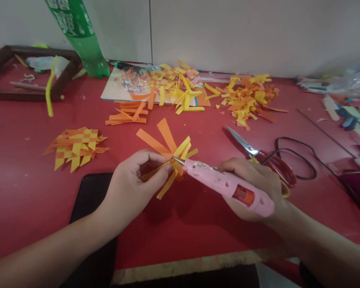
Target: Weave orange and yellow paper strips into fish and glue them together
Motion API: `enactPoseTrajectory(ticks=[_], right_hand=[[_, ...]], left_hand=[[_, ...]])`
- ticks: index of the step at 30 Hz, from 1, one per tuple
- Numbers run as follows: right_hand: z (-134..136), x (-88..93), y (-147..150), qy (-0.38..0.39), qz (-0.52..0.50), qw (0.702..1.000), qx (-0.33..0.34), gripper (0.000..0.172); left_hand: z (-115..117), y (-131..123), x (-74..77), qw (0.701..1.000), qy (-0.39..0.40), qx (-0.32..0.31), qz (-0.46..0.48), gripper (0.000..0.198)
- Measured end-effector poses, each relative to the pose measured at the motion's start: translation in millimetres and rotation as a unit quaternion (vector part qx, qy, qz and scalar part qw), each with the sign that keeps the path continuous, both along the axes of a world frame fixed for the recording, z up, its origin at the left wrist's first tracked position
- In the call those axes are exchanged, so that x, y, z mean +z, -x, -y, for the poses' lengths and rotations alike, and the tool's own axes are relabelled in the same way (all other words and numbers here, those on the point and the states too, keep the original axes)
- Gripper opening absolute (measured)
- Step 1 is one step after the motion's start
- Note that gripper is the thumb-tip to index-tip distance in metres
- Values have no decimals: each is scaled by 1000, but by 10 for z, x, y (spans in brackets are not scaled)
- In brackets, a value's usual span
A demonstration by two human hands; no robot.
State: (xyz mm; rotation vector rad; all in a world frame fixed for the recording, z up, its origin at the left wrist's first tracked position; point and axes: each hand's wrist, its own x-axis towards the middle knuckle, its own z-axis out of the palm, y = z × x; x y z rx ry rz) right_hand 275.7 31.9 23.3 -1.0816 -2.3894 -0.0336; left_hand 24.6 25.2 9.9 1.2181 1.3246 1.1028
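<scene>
My left hand pinches a bundle of crossed orange and yellow paper strips above the red table. My right hand is wrapped round a pink hot glue gun, whose metal tip meets the strips near my left fingertips. Whether glue is coming out cannot be made out. Left of my hands lie woven orange and yellow paper fish with small eyes. Scissors with red and yellow handles rest beyond my right hand, their blades apart.
Loose orange strips and a heap of paper scraps lie behind. A green bottle stands near a dark wooden tray. A black phone sits under my left forearm. A black cord loops at right.
</scene>
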Motion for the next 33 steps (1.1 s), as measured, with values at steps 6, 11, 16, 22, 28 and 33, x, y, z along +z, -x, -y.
enactPoseTrajectory(ticks=[6, 11, 16, 22, 28, 33], right_hand=[[5, -16, -30, 8, -6, 1000, 2, 8], [1, -32, -30, 7, -3, 1000, 10, 8], [6, -4, -10, -7, -1, 1000, 6, 12], [24, 27, -7, 7, 7, 1000, 13, 19], [29, 9, -8, 1, 4, 1000, 0, 16], [24, 7, -23, -4, 5, 1000, 10, 15]], left_hand=[[-1, 1, -3, 1000, -8, -2, -4, 6], [1, -3, 13, 1000, -16, -1, -10, 7], [-5, -12, 31, 1000, -20, 5, -15, 8], [-18, 5, 51, 1000, 13, 7, -6, 15], [-22, 12, 56, 1000, 21, 11, 2, 17], [-8, 4, 77, 1000, 8, 9, 2, 16]])
